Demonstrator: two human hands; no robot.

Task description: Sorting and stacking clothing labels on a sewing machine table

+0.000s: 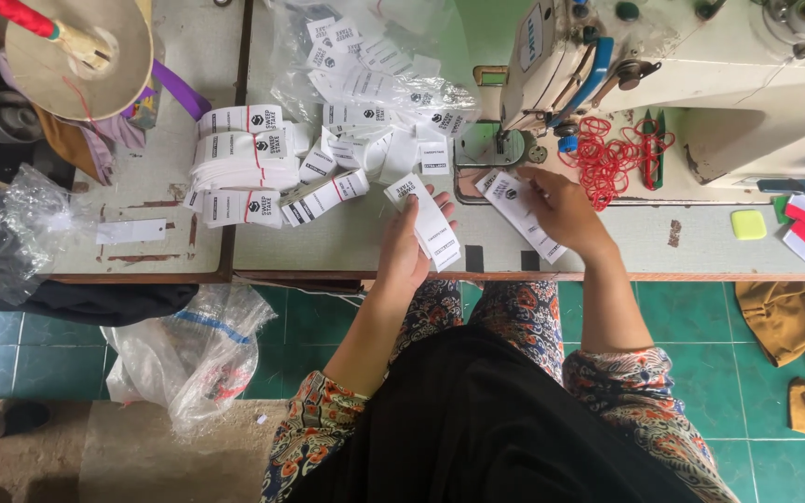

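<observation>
On a grey table (347, 237) beside a sewing machine (701, 74), a stack of white labels (432, 222) is gripped by the left hand (404, 247), fingers curled round it. One label (522, 212) is pinched by the right hand (563, 207).

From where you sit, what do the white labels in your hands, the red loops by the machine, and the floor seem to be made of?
The white labels in the left hand look like woven or satin fabric: thin, flat, slightly glossy, bending a little. The label under the right hand looks the same. The red loops seem to be rubber bands: thin and tangled. The floor looks like glazed green tile, with grout lines.
</observation>
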